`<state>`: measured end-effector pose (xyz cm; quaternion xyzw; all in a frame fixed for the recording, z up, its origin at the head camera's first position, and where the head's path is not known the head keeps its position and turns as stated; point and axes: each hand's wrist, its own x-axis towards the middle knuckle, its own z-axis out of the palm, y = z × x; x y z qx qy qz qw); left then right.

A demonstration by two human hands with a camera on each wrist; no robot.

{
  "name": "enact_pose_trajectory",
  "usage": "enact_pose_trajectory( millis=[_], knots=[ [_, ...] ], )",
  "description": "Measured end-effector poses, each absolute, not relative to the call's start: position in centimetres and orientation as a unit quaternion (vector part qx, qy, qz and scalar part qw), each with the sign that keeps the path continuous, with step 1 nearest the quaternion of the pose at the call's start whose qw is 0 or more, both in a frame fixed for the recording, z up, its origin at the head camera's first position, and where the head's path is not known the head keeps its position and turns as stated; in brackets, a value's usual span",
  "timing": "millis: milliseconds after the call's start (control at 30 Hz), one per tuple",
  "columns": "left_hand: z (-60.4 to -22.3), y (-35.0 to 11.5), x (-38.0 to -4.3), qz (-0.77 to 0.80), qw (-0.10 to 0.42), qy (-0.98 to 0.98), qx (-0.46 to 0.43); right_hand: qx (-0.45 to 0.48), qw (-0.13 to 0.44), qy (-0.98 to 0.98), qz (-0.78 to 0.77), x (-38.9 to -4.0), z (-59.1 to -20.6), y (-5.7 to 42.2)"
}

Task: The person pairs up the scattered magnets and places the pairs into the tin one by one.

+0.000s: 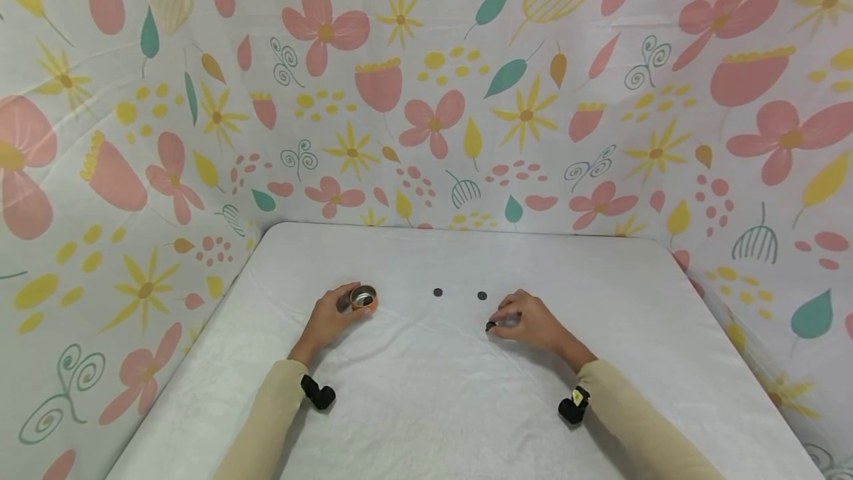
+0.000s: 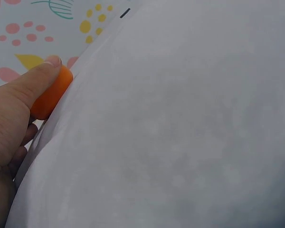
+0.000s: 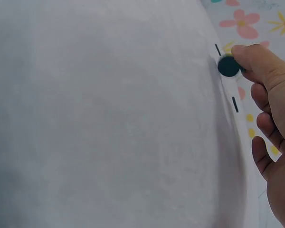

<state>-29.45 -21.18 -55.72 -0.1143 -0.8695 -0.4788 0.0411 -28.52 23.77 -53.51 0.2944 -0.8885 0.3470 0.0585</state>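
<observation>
My left hand (image 1: pixel 333 319) grips a small round orange tin (image 1: pixel 374 306) with its thumb on the near side and fingers behind. Its silvery inside faces up, and something dark lies at the bottom. The left wrist view shows the thumb along the tin's orange side (image 2: pixel 56 95). Between thumb and fingertip, my right hand (image 1: pixel 529 321) pinches a dark round disc (image 3: pixel 228 66), seen face-on in the right wrist view. One flat dark disc (image 1: pixel 482 295) lies just beyond the right fingers, and another disc (image 1: pixel 437 292) lies farther left, between the hands.
A white cloth (image 1: pixel 413 391) with light creases covers the table. Flower-printed fabric walls (image 1: pixel 426 95) stand behind the table's back edge and along both sides. Black wrist cameras (image 1: pixel 318 393) are strapped over the beige sleeves (image 1: pixel 266 413).
</observation>
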Motion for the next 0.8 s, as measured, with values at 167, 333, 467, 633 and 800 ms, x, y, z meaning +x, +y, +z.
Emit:
enact_pose_trajectory(
  millis=[167, 333, 467, 633, 800],
  knots=[
    [-55.7, -21.2, -29.4, -0.477, 0.04, -0.871, -0.112, 0.299, 0.066, -0.886, 0.348, -28.6, -53.8, 23.8],
    [-55.6, -21.2, -29.4, -0.48, 0.036, -0.869, -0.112, 0.308, 0.071, -0.879, 0.358, -28.7, -53.7, 23.5],
    [-55.6, -21.2, -29.4, -0.48, 0.028, -0.87, -0.106, 0.304, 0.058, -0.872, 0.379, -29.0, -53.0, 22.9],
    [-55.5, -21.2, -29.4, -0.481, 0.027, -0.871, -0.102, 0.299, 0.039, -0.866, 0.398, -30.0, -52.1, 21.5],
    [-55.2, -21.0, -29.3, -0.481, 0.029, -0.87, -0.105, 0.31, 0.016, -0.856, 0.414, -31.3, -51.1, 19.2]
  ],
)
